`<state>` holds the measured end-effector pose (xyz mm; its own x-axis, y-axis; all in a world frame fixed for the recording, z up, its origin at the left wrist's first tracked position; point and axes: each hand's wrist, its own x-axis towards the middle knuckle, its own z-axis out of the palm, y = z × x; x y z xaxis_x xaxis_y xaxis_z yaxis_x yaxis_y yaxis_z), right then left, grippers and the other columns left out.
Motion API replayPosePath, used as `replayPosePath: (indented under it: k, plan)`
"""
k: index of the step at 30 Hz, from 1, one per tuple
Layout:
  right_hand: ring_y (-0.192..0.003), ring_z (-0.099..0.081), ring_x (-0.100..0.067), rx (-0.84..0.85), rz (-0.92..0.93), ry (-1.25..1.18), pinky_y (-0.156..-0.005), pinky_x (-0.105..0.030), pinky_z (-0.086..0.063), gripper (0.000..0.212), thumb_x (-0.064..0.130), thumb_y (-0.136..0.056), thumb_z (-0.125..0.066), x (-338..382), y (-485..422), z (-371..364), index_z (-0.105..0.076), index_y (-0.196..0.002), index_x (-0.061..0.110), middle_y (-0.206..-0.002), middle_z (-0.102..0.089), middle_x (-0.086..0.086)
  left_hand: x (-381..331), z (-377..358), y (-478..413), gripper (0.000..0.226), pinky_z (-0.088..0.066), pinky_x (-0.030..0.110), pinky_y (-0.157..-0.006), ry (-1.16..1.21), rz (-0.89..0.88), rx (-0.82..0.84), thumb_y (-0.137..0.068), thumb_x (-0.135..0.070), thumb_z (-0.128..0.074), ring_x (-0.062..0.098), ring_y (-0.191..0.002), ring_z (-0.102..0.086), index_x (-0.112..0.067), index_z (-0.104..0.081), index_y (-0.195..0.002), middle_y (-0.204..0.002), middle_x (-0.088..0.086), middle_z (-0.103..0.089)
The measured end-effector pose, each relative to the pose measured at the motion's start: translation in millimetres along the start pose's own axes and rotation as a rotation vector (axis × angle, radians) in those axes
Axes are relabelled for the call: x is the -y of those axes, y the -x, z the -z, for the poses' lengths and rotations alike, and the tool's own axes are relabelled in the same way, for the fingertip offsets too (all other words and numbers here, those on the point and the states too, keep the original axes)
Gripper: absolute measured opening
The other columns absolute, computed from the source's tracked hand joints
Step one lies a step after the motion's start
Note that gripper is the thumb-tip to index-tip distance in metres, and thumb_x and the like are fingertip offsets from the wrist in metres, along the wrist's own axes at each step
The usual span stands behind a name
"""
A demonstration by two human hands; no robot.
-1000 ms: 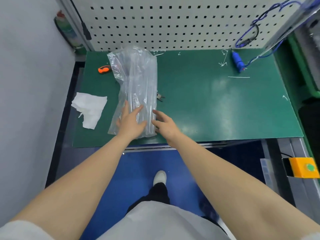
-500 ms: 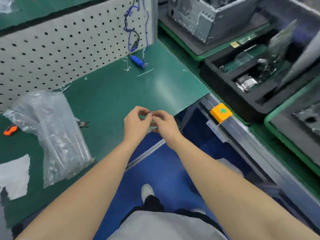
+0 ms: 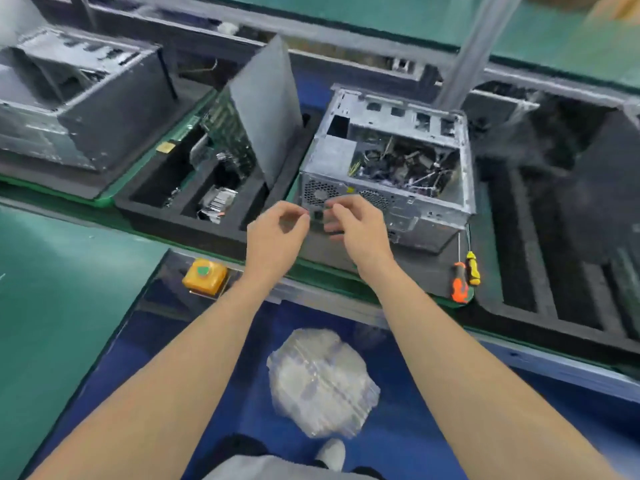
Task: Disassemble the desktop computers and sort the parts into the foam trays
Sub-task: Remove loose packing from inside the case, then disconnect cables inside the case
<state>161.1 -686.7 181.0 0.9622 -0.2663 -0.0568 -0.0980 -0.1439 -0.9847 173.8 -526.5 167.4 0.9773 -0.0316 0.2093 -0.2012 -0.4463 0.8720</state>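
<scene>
Nearest: clear plastic bag [image 3: 323, 382] on the blue floor [image 3: 214, 403] between the forearms, just beyond a white shoe [image 3: 331, 453]. Near left, green mat [image 3: 59, 306] of the bench.

Mid: both hands raised side by side in front of the conveyor edge. Left hand [image 3: 275, 237] has fingers curled, thumb and forefinger pinched toward each other; right hand [image 3: 360, 225] likewise curled, fingertips facing the left. Anything between them is too small and blurred to tell, so can't say if they grip something.

Left of the left wrist: yellow button box [image 3: 205, 280] with a green button on the frame rail.

Right: orange screwdriver [image 3: 460, 287] and yellow screwdriver [image 3: 472, 268] lying side by side on a dark pad.

Beyond the hands: open desktop case [image 3: 384, 168], loose cables inside, rear fan grilles facing near. Left of it, black foam tray [image 3: 194, 225] holding a heatsink-like part [image 3: 217, 202], a green circuit board [image 3: 228, 136] and an upright grey panel [image 3: 266, 112]. Far left, second computer case [image 3: 79, 98]. Far right, another black foam tray [image 3: 554, 216].

No legible labels or brands; frame is motion-blurred.
</scene>
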Motion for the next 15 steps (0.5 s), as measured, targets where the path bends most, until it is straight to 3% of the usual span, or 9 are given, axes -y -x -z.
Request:
replayPosePath:
  k: [8,11,15]
  plan:
    - [-0.073,-0.073,-0.019,-0.256,0.043,0.03,-0.063,-0.031,-0.061,0.022,0.014,-0.101,-0.055,23.1,-91.2,95.3,-0.074,-0.098,0.023,-0.089,-0.077,0.001,-39.9,-58.8,-102.7,0.007,-0.043,0.004,-0.073,-0.03,-0.14,0.149,-0.096,-0.03,-0.066,-0.008,-0.079,-0.063,-0.028,-0.073,-0.094,-0.083,-0.02,-0.07]
    - [-0.078,-0.072,-0.017,-0.358,-0.036,0.152,-0.07,-0.034,-0.059,0.022,0.014,-0.099,-0.055,15.3,-123.1,112.1,-0.074,-0.096,0.026,-0.093,-0.076,0.002,-39.6,-75.7,-148.9,0.007,-0.044,0.008,-0.072,-0.06,-0.187,0.242,-0.095,-0.026,-0.065,-0.006,-0.08,-0.062,-0.028,-0.071,-0.095,-0.084,-0.02,-0.068]
    - [-0.082,-0.065,-0.011,-0.593,-0.19,0.409,-0.067,-0.027,-0.05,0.025,0.024,-0.098,-0.056,7.8,-159.4,127.1,-0.071,-0.118,0.024,-0.114,-0.072,0.004,-35.6,-104.3,-206.0,0.013,-0.049,0.021,-0.084,-0.1,-0.268,0.395,-0.095,-0.019,-0.063,0.0,-0.09,-0.063,-0.028,-0.07,-0.101,-0.092,-0.018,-0.069]
